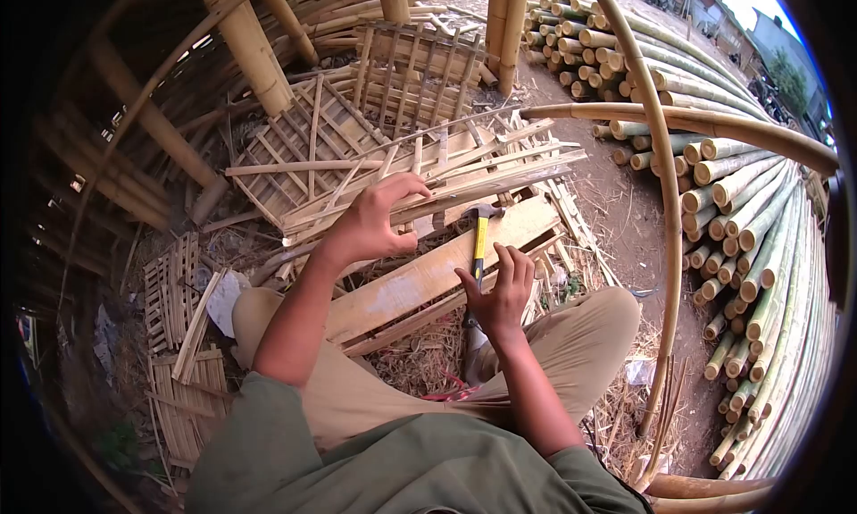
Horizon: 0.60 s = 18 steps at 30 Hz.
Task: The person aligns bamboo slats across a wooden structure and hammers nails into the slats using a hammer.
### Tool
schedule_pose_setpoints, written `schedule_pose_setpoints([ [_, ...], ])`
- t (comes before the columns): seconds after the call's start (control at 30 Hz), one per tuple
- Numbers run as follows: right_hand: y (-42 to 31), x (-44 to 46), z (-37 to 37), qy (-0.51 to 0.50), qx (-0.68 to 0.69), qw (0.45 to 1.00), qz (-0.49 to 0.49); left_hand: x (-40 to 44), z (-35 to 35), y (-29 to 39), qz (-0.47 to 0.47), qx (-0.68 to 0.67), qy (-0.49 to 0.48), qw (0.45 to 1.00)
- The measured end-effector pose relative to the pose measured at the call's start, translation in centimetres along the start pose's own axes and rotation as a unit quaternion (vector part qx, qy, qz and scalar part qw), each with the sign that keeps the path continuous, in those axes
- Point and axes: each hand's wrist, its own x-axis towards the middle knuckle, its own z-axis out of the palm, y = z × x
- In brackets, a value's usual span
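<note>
My left hand is raised over the near side of a pile of split bamboo strips, its thumb and fingers apart and nothing between them. To its right, my right hand has its fingers spread beside the handle of a hammer; whether it touches the handle is unclear. The hammer has a yellow and black handle and a metal head, and lies on a wide, flat wooden board in front of my crossed legs. Part of the handle's lower end is near my right thumb.
Slatted bamboo panels lie beyond the strips, with smaller ones at the left. Thick bamboo posts stand behind. Stacked bamboo poles fill the right side. A curved bamboo pole crosses the right foreground.
</note>
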Motion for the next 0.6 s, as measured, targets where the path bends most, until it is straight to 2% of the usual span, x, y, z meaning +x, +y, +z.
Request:
schedule_pose_setpoints([
  [0.03,-1.0,1.3,-0.6,0.064,-0.035,0.994,-0.087,-0.3,0.1,0.0,-0.001,-0.003,-0.004,1.000],
  [0.23,-1.6,8.3,0.1,-0.026,-0.102,0.964,-0.245,-1.0,0.9,-0.8,0.015,-0.004,0.007,1.000],
  [0.33,-0.8,8.8,0.7,0.016,-0.143,0.947,-0.288,-1.2,1.2,-1.4,0.023,-0.018,0.018,0.999],
  [0.47,-0.5,9.4,1.0,-0.034,-0.078,0.945,-0.316,-1.6,1.5,-2.0,0.021,-0.022,0.023,0.999],
  [0.6,-0.3,9.0,1.3,-0.043,-0.079,0.945,-0.314,-1.7,1.8,-2.1,0.018,-0.034,0.012,0.999],
])
